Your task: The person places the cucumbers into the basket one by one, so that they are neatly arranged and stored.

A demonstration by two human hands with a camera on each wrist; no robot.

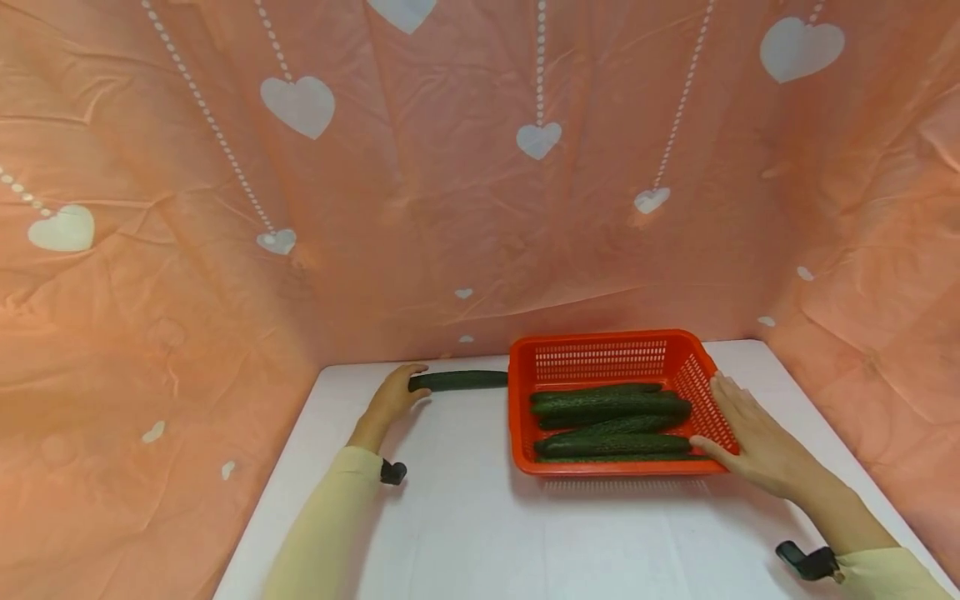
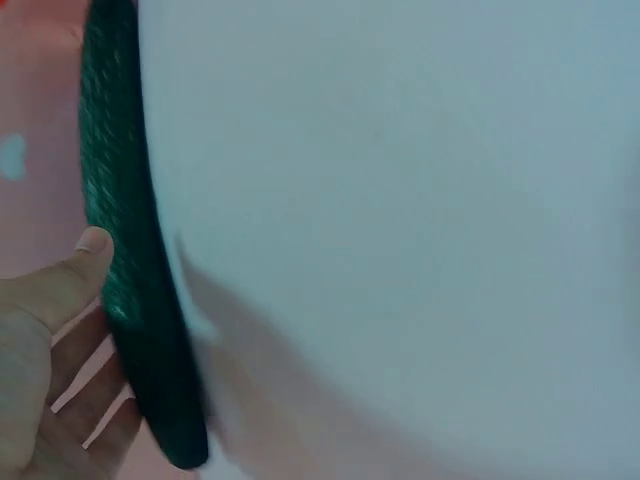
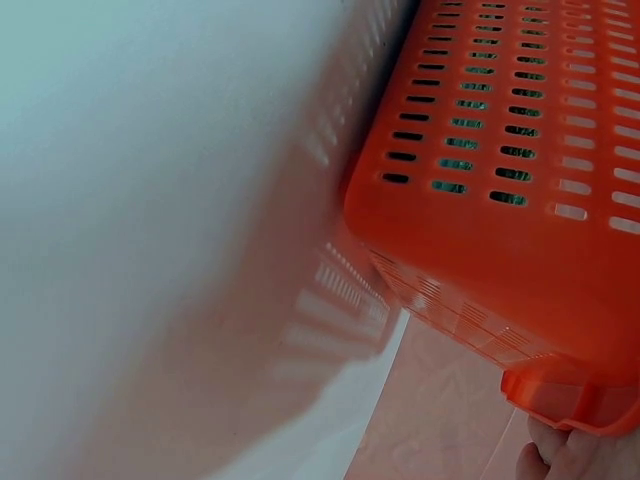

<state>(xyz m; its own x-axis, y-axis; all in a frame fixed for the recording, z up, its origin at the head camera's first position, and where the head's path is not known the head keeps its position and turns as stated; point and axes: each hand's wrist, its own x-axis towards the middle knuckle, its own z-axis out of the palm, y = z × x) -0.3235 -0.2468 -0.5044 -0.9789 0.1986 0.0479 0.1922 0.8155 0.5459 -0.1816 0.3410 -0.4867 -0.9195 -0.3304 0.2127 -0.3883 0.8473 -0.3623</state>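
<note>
Across the back left of the table lies a single dark green cucumber [image 1: 461,380], its right end reaching the basket's left side. My left hand [image 1: 392,400] holds its left end, thumb on the near side and fingers on the far side; the left wrist view shows the thumb against the cucumber [image 2: 135,250] with the fingers partly hidden behind it. The red plastic basket [image 1: 517,417] contains several cucumbers [image 1: 611,407] lying lengthwise. At its right side, my right hand [image 1: 765,446] rests on the rim, fingers straight, thumb near the front corner.
The white table [image 1: 480,533] backs onto an orange cloth [image 1: 450,208] with white hearts, which also rises on both sides. Slotted walls of the basket [image 3: 500,240] fill the right part of the right wrist view. Each wrist carries a small dark device [image 1: 808,561].
</note>
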